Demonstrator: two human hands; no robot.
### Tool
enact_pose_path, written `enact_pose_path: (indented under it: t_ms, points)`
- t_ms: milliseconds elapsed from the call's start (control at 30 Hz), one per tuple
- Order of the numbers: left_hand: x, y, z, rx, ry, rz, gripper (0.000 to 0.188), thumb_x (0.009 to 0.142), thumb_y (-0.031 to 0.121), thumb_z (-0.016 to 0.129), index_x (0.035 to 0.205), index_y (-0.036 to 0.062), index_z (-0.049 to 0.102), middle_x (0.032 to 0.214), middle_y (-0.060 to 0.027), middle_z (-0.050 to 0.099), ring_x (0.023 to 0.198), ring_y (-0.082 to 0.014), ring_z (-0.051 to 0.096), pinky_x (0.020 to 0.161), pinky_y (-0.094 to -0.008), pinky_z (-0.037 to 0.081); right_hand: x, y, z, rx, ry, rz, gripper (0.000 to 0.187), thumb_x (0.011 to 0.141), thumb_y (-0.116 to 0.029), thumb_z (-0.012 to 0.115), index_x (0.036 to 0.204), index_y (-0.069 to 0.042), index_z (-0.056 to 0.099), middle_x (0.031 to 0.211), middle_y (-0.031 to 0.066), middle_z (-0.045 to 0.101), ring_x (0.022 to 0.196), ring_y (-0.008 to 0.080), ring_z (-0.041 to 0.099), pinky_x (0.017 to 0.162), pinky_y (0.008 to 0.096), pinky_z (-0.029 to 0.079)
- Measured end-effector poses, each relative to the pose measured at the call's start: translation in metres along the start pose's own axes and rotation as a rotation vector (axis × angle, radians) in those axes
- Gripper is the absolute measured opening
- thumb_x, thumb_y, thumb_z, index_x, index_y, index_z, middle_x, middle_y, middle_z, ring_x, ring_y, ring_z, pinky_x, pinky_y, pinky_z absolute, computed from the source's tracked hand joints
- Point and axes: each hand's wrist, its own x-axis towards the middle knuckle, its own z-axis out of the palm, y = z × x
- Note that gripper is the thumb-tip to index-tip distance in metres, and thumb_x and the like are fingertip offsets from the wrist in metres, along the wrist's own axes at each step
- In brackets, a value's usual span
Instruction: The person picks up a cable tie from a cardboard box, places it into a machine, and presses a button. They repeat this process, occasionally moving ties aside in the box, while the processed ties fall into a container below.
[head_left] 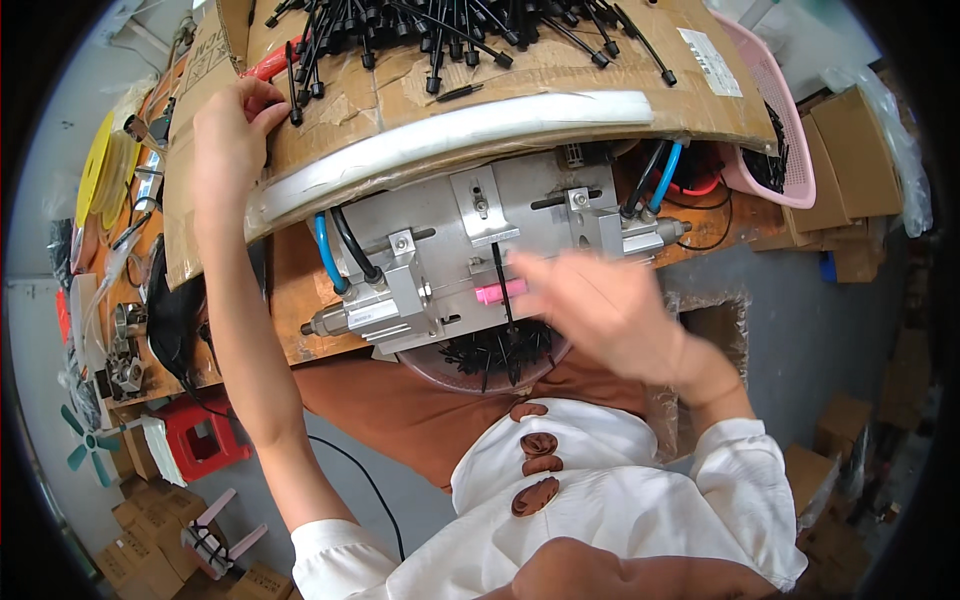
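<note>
Left hand (228, 125), ten o'clock; right hand (615, 312), three: grips I cannot tell; black sticks (437, 58) remain at twelve, bowl (428, 376) perhaps holds finished ones.

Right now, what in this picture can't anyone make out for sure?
Right hand: blurred in the head view, apparently by motion; its exact grip is unclear.
Pile of black sticks: cut off by the head view's top edge, so no full count.
Bowl: metal fixture hides its far side in the head view.
White label: print too small in the head view.
</note>
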Motion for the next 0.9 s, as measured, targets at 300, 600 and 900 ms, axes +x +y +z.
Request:
enact_pose_path:
  t_ms: [300,600,900]
  points:
    - [-0.119,0.067,0.008,-0.156,0.398,0.159,0.019,0.081,0.000,0.064,0.100,0.0039,0.063,0.089,-0.0121,0.061,0.076,-0.0235,0.058,0.069,-0.0332,0.047,0.149,0.094,-0.013,-0.463,0.142,-0.035,0.026,0.084,-0.002,0.058,0.110,0.002,0.054,0.068,0.0109,0.056,0.058,0.0163,0.054,0.057,0.0278,0.046]
    - [-0.252,0.127,0.092,-0.143,-0.087,0.226,0.071,0.072,-0.007,0.067,0.138,-0.0038,0.040,0.098,-0.0125,0.053,0.087,-0.0281,0.049,0.077,-0.0369,0.042,0.096,0.042,-0.078,0.628,0.411,0.326,0.018,0.085,-0.007,0.064,0.102,0.000,0.062,0.080,0.0042,0.062,0.065,0.0064,0.055,0.056,0.0228,0.045]
    - [-0.245,0.129,0.094,-0.075,-0.086,0.208,0.068,0.076,-0.006,0.064,0.139,-0.0015,0.040,0.097,-0.0116,0.052,0.088,-0.0277,0.049,0.077,-0.0370,0.043,0.012,0.009,-0.045,0.434,0.419,0.252,0.024,0.076,0.007,0.070,0.099,0.002,0.064,0.093,0.0087,0.068,0.081,0.0134,0.063,0.065,0.0242,0.049]
